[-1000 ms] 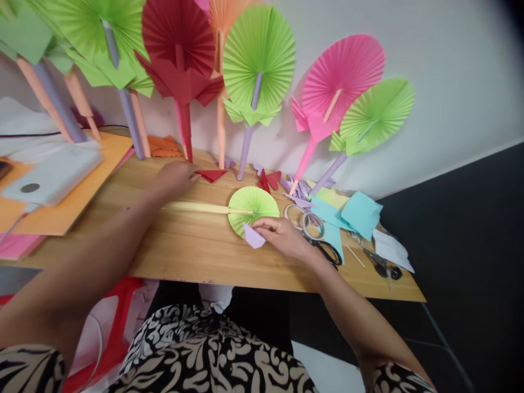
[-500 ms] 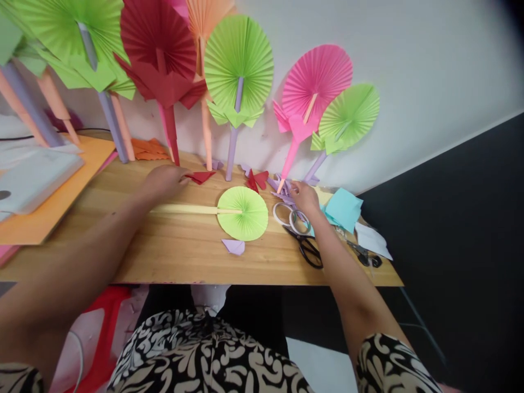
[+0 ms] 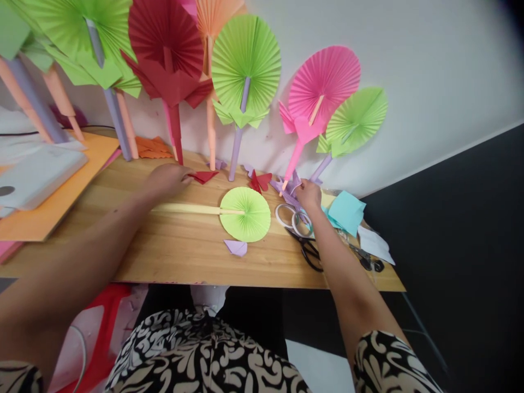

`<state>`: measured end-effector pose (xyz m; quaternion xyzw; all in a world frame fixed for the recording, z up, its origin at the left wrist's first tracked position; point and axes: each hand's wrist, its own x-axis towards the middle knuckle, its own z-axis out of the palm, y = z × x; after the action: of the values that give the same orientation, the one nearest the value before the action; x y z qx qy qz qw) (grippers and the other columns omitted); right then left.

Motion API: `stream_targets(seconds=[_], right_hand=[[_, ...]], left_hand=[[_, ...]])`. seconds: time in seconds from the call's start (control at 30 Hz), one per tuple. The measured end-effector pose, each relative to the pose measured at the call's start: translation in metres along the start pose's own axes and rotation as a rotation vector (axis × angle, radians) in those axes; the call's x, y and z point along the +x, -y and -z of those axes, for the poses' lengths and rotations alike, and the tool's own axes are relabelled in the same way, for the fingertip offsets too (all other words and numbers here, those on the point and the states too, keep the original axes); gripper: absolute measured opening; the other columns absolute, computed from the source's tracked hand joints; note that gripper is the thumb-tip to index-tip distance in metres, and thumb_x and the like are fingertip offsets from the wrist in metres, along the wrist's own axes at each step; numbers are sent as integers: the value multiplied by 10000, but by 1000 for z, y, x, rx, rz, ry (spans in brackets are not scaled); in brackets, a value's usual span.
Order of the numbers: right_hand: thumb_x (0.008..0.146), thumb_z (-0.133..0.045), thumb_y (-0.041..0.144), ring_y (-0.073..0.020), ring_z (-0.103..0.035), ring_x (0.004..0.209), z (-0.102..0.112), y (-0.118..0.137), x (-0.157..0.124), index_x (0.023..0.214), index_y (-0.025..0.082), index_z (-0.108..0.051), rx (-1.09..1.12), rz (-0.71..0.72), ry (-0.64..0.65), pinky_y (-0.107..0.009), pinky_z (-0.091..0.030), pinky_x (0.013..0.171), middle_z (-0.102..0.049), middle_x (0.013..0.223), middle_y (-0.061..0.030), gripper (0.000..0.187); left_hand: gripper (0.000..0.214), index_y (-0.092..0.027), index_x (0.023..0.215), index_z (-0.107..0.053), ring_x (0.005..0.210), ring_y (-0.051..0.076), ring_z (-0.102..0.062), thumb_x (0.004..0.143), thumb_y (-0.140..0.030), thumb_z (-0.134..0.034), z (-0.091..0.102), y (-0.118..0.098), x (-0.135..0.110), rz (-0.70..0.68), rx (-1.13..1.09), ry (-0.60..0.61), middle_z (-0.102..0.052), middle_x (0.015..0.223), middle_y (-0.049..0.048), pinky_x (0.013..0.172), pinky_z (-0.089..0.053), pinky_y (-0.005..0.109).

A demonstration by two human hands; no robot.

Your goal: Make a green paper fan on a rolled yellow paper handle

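My left hand (image 3: 168, 180) is closed at the back of the wooden table, its fingertips on the edge of a red folded paper piece (image 3: 204, 177). Over at the right, my right hand (image 3: 308, 195) pinches a purple folded paper piece (image 3: 291, 187) from a small pile, below the pink paper fan (image 3: 325, 76). Between the hands lies a light green round paper fan (image 3: 245, 214) with a pale yellow stick (image 3: 188, 209). In front of it rests a single lilac folded paper (image 3: 236, 248). Another red folded piece (image 3: 260, 180) sits behind the fan.
Several paper fans on rolled sticks lean against the wall, among them a dark red fan (image 3: 166, 43) and a green fan (image 3: 246, 60). Tape rolls (image 3: 302, 224), black scissors (image 3: 311, 255) and turquoise paper (image 3: 347, 212) lie at right. A white box-like object (image 3: 43, 177) stands left on orange sheets.
The view has shifted slightly, so the scene sits a little further right. At the purple pile, my right hand's fingers have moved slightly, and more of one purple piece shows. My left hand stays by the red paper.
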<state>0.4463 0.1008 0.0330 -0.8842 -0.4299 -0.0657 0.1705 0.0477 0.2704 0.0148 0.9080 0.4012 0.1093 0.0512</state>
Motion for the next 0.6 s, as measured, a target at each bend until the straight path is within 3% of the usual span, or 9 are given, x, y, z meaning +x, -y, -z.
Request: stream_targets(seconds=[0.13,0.3,0.47,0.6], right_hand=[[840,-482,183,-215,-674,670,4,-9,5,839,178,-717,146,-58,-20,-302,-498,662,-735,690,-72,235],[836,-463,268,-156,-577,488,5,-14,9,802,167,-674,338,-106,-92,-272,-475,518,-695,632,-32,236],[783,-477,299,-137,-521,506,12,-13,3,789,164,-645,443,-92,-166,-245,-420,478,-607,592,14,216],[766,-512,287,-161,-569,632,29,-9,-10,944,174,-668,461,-19,-195,-274,-474,603,-628,690,14,263]], left_hand=[[395,-203,1199,-717,998,283,-667,962,-348,-436,1,-2,-1,22,-1,18,-749,1154,90,778,-486,343],[432,-180,1238,-701,1029,292,-665,960,-346,-417,4,-4,-2,21,0,35,-738,1185,109,800,-475,332],[454,-186,1252,-691,1038,292,-660,960,-362,-391,6,-4,-1,37,2,65,-725,1215,122,784,-446,321],[445,-203,1247,-692,1004,264,-655,952,-359,-398,7,-6,-2,36,3,72,-737,1186,98,736,-403,290]])
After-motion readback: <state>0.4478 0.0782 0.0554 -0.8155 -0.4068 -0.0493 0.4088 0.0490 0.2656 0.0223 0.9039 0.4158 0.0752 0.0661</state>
